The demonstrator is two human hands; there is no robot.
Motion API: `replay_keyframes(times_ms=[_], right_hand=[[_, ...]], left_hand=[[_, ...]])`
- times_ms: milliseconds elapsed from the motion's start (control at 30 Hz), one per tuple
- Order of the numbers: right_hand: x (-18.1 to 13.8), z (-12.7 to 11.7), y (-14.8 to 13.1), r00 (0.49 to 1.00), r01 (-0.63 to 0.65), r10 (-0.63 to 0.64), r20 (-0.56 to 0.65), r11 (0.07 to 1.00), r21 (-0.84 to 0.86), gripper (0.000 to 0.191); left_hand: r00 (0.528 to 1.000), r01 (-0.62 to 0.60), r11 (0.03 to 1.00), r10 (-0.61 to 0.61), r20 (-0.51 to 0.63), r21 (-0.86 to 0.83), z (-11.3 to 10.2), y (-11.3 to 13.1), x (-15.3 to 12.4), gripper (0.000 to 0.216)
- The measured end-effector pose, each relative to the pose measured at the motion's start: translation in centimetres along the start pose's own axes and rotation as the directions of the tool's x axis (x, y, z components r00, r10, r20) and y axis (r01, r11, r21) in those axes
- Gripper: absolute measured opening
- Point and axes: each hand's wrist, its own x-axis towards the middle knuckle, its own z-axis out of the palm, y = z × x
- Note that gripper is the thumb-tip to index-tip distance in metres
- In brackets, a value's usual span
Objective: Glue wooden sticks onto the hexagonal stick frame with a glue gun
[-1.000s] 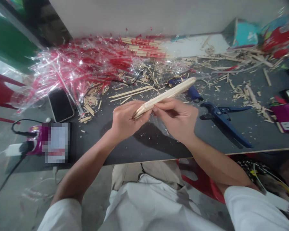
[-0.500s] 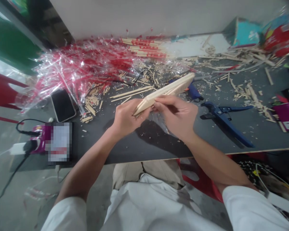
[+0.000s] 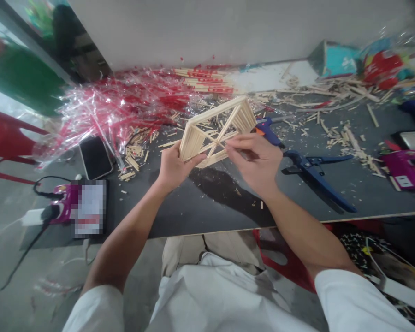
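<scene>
A box-like frame of pale wooden sticks (image 3: 216,109), with crossed sticks inside it, is tilted above the dark table. My left hand (image 3: 176,168) grips its lower left corner, thumb along the bottom edge. My right hand (image 3: 257,159) is closed in a pinch at the crossed sticks near the frame's middle; its fingertips partly hide what they hold. Behind the right hand lies a blue glue gun (image 3: 270,131). A blue ratchet cutter (image 3: 320,177) rests to the right of that hand.
Red-and-clear plastic wrappers (image 3: 131,101) are heaped at the back left, beside bundled chopsticks (image 3: 209,83). Cut stick pieces (image 3: 134,159) litter the table (image 3: 193,216). Two phones, a dark one (image 3: 96,157) and a lit one (image 3: 90,207), lie left by a purple power strip (image 3: 62,203); another purple strip (image 3: 404,170) is right.
The stick frame has turned from edge-on to showing its open inside with the crossed sticks. My right hand stays pinched at it. The view has shifted slightly.
</scene>
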Motion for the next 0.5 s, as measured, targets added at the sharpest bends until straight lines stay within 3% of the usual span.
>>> replay_keyframes(times_ms=[133, 300, 500], right_hand=[[-0.11, 0.04, 0.02, 0.999, 0.043, -0.043, -0.001, 0.999, -0.021, 0.003], [-0.4, 0.12, 0.14, 0.998, -0.053, 0.053, 0.034, 0.999, -0.01, 0.025], [-0.37, 0.12, 0.48, 0.983, 0.174, -0.159, 0.095, 0.968, -0.18, 0.023]], left_hand=[[0.996, 0.055, 0.99, -0.045, 0.074, -0.126, -0.06, 0.22, 0.2, 0.042], [0.975, 0.107, 0.945, -0.04, 0.217, -0.308, 0.19, -0.01, 0.24, 0.039], [0.951, 0.099, 0.953, -0.005, 0.31, -0.287, 0.17, -0.12, -0.37, 0.037]])
